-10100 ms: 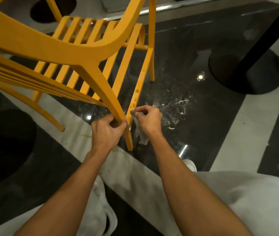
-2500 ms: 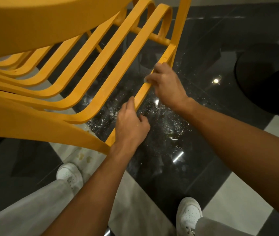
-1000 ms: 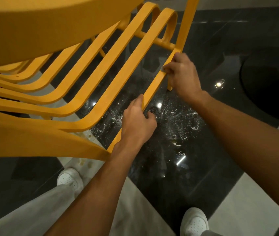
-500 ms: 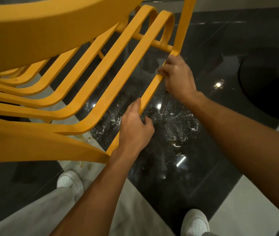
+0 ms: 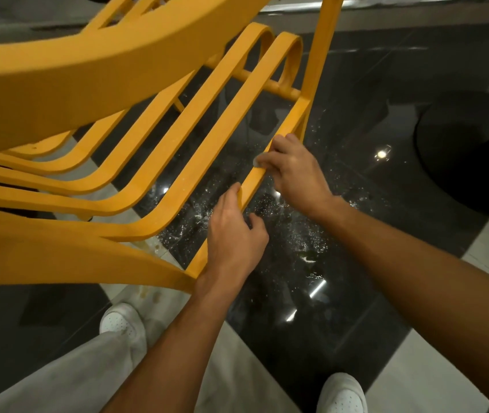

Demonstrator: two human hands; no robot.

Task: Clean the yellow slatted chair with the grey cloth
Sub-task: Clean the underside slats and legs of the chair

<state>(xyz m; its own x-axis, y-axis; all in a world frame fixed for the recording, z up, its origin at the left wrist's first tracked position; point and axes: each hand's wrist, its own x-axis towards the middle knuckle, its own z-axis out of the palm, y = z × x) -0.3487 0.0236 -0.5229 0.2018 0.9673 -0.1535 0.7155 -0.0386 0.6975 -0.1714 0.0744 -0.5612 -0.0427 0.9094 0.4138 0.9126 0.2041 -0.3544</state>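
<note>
I get one head view, looking steeply down, close over the yellow chair [image 5: 88,73], floor [image 5: 356,114] beyond.

The slatted chair [image 5: 88,79] fills the upper left, above the floor [image 5: 341,293]. Both hands are on its rightmost rail [image 5: 294,114]: the left hand [image 5: 233,239] grips it nearer the person, the right hand [image 5: 294,171] further along, pinching the cloth [image 5: 257,161] against it. The left shoe [image 5: 122,321] stands below the chair's near corner, the right shoe [image 5: 343,393] at the bottom edge. A round base [image 5: 470,162] lies far right.
</note>
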